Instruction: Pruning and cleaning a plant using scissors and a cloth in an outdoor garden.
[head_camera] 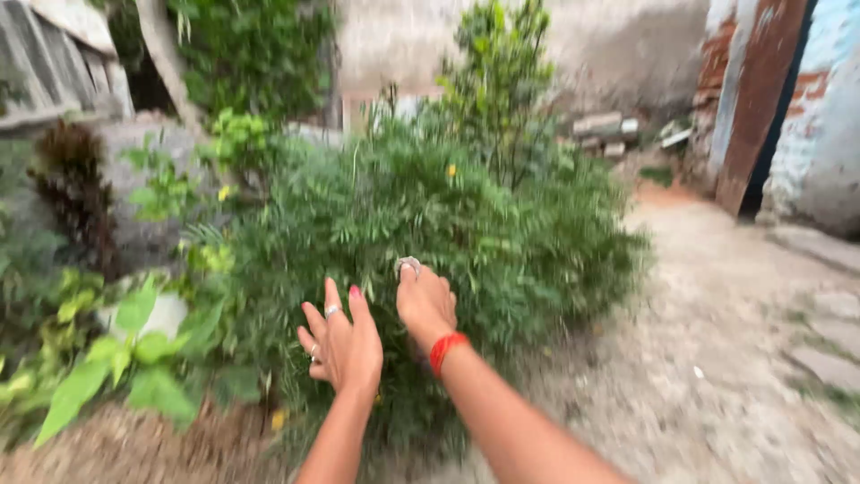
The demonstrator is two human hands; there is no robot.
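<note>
1. Outdoors, a sandy dirt yard (717, 358) runs back to a rough plastered wall (609, 45), with a rusty metal door (757, 90) at about two o'clock.
2. Dead centre stands a dense, feathery-leaved green bush (430, 206) carrying a few small yellow flowers (451, 169) near its top.
3. Reaching in at its lower front is the right hand (425, 305), a red thread band (445, 350) on its wrist, with fingers curled and tips pressed together into the foliage. They may be pinching something small and pale at the top, though motion blur makes that hard to say.
4. Just beside it, at seven o'clock, the left hand (345, 345) is held flat with fingers spread, holding nothing, rings on two fingers, close against the leaves.
5. Judged from this, a clean grip would come from parting the leaves with the spread hand and pinching one stem low down, rather than a handful.
6. Further out at eight o'clock grow broad light-green leaves (116, 358); a dark reddish plant (76, 188) stands at ten o'clock.
</note>
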